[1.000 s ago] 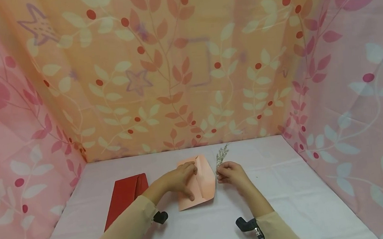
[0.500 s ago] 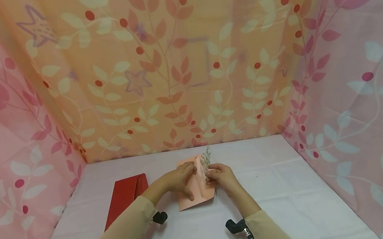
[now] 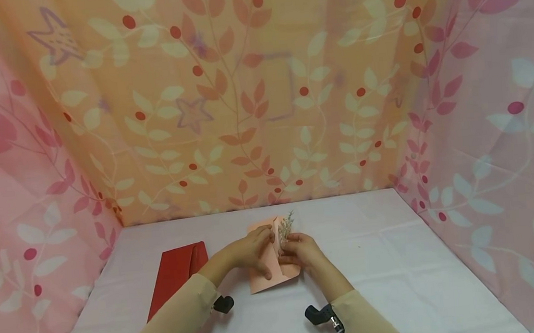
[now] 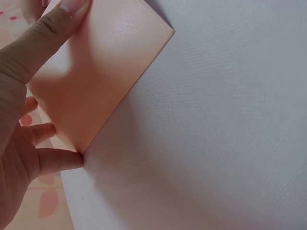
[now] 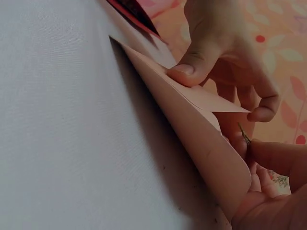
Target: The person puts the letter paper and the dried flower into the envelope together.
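Note:
A peach paper envelope lies on the white-covered table, its flap unfolded to the right. My left hand grips it across the front. In the left wrist view the thumb presses the envelope while fingertips touch its edge. The right wrist view shows the pocket's mouth gaping, a left fingertip at its raised corner. My right hand pinches a dried flower sprig at the mouth, over the flap. Its stem shows between thumb and finger; whether its end is inside the pocket cannot be told.
A red envelope lies to the left, partly under the left forearm. Beyond the white tabletop hang leaf-patterned curtains at the back and both sides. Small dark specks dot the cloth near the peach envelope in the right wrist view.
My right hand has carried the flower sprig leftward, from beside the flap to over it at the pocket's mouth, and slightly down. The left hand and both envelopes stay put.

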The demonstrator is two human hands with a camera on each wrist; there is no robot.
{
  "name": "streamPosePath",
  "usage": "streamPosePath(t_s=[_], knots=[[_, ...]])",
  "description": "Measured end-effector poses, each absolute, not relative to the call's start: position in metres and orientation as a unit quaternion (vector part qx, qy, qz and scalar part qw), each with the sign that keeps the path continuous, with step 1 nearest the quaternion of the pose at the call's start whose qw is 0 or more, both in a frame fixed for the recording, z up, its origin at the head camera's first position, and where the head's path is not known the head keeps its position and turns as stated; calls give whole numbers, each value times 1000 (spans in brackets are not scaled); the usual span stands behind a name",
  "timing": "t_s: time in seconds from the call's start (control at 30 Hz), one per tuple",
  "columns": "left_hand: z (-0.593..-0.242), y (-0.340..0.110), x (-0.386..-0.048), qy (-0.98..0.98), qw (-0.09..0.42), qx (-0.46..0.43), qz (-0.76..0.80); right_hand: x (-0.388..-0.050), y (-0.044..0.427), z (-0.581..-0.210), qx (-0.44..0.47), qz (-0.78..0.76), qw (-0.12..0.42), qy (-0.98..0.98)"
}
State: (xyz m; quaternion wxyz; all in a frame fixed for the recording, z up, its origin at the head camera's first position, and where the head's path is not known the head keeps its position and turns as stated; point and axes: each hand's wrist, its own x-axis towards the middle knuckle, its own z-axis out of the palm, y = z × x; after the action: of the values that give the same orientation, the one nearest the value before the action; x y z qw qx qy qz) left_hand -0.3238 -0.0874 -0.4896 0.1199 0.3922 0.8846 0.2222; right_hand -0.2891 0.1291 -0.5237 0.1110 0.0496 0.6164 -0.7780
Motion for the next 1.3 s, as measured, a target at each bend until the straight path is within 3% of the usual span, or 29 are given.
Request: streamPosePath(t_s=[0.57,0.87,1.3], knots=[[-498,-92,-325,894,107,377,218,-295,119,-527,39,-739,155,654],[-488,-93,-320,884,110,391,233,-299,116,-521,76,-763,177,617],[-491,-93,-322,887,110,389,223,-304,119,-528,36,-729,231,643]])
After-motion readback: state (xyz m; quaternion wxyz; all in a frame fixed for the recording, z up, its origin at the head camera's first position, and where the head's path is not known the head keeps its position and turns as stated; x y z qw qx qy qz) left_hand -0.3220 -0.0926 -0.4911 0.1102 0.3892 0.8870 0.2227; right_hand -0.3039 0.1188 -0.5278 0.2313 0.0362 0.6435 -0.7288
